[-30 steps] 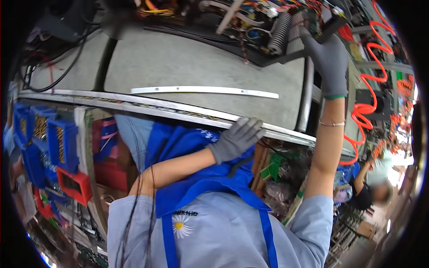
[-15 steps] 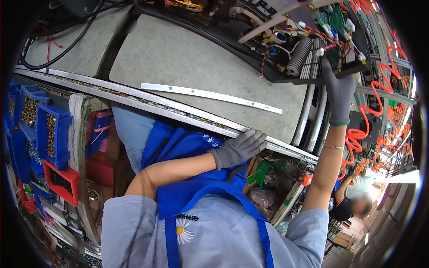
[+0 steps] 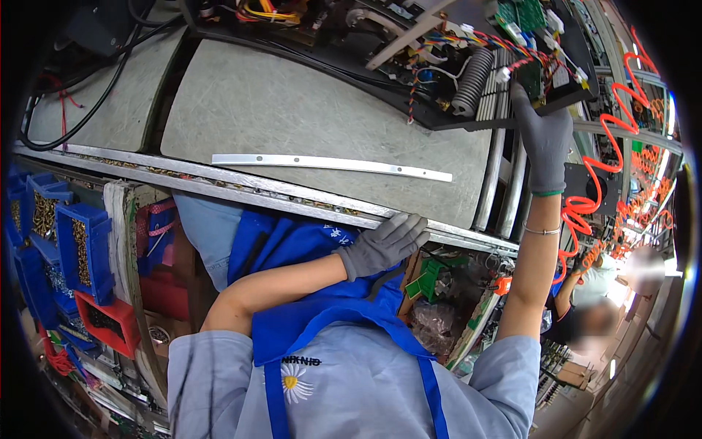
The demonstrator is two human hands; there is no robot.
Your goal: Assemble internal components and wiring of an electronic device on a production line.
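Observation:
My right hand [image 3: 545, 143], in a grey glove, grips the near right edge of a black equipment chassis [image 3: 472, 125]; some of its fingers are hidden by the edge. Inside that chassis are a grey ribbed coil [image 3: 474, 82], bundled coloured wires [image 3: 446, 40] and a green circuit board [image 3: 521, 13]. My left hand [image 3: 384, 245], also gloved, lies flat across the metal rail [image 3: 292, 195] at the bench's near edge, fingers stretched out and holding nothing. Beyond it, a thin silver metal strip [image 3: 336, 164] with small holes rests on the grey bench plate [image 3: 307, 110], touched by neither hand.
Blue bins [image 3: 82, 249] of screws and a red bin [image 3: 108, 322] stand at the left. Metal rollers [image 3: 510, 194] run beside the plate's right end. A coiled red air hose [image 3: 585, 212] hangs at the right, with other people [image 3: 581, 314] farther off. Black cables [image 3: 80, 132] loop at far left.
The view has turned slightly, so bench and chassis appear shifted. My right hand keeps its grip on the chassis edge, and my left hand stays on the rail.

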